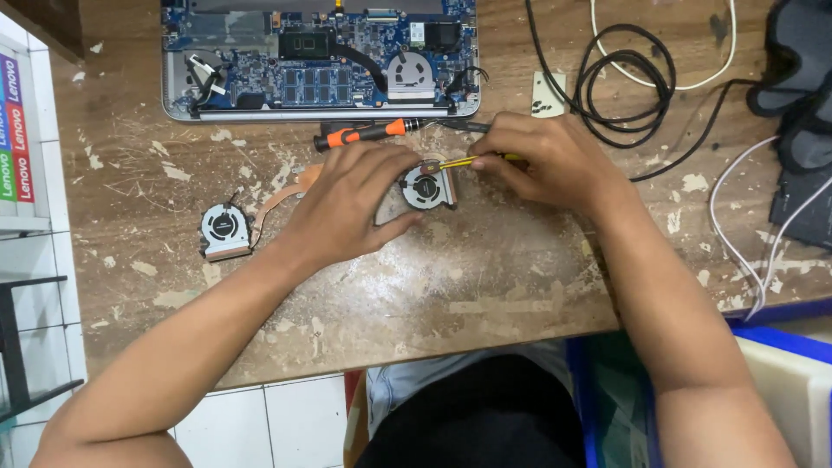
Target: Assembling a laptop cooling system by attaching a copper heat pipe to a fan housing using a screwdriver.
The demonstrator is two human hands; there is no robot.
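So the left hand (347, 204) is pinching a small laptop cooling fan (427, 186) flat against the scuffed wooden bench (485, 277), probably so it won't skate around. The right hand (546, 160) has its fingers pressed together around a thin yellow-handled tool (472, 160), tip at the fan's top edge. An orange screwdriver (368, 133) lies just behind, below the opened laptop (321, 61); a second fan (225, 230) sits well apart to the left

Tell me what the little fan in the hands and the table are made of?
The small fan looks like grey metal around a dark plastic rotor; the casing has a dull sheen. The table looks like brown wood, worn: pale scratches and chipped patches show all over its top.
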